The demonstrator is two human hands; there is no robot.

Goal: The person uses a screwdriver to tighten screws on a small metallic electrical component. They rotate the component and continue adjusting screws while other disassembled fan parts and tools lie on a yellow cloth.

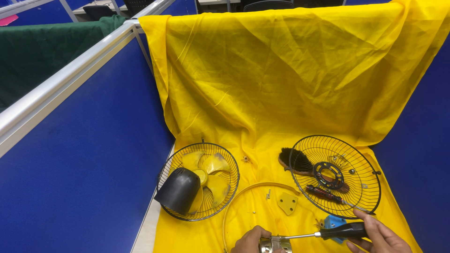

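At the bottom edge my left hand (pixel 250 241) grips a small shiny metal part (pixel 275 244). My right hand (pixel 378 236) holds a black-handled screwdriver (pixel 340 231), its shaft pointing left into that metal part. A small blue piece (pixel 332 222) lies just behind the screwdriver handle. Both hands are partly cut off by the frame's lower edge.
A yellow cloth (pixel 290 75) covers the desk and back panel. On it lie a wire fan guard (pixel 225 161) holding yellow blades (pixel 212 174) and a black motor cover (pixel 179 190), a second guard (pixel 361 161) with a brush (pixel 294 160) and red-handled screwdriver (pixel 322 192), a yellow ring (pixel 255 187), a yellow plate (pixel 287 203), loose screws. Blue partitions (pixel 79 159) stand either side.
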